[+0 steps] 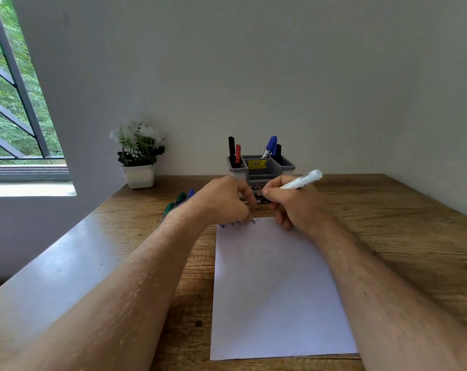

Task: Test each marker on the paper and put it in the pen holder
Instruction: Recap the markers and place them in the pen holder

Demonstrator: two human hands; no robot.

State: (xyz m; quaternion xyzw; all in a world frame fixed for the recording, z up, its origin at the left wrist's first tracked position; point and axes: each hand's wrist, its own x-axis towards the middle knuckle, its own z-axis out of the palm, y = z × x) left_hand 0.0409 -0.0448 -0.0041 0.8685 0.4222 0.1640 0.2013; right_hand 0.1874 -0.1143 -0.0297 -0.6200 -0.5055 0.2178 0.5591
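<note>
Right hand (294, 207) grips a white-barrelled marker (302, 181) in a writing hold, butt end slanting up toward the pen holder (262, 170), tip end hidden inside the fist. Left hand (227, 202) is curled at that tip end, probably pulling or refitting the cap; whether it pinches anything, cannot tell. Both hands hover just in front of the pen holder, over the far edge of the paper (275, 290), where test scribbles (237, 223) sit. Pen holder carries black, red and blue markers. Green and blue markers (177, 202) lie on the desk (401, 236) left of the holder, likely untested.
</note>
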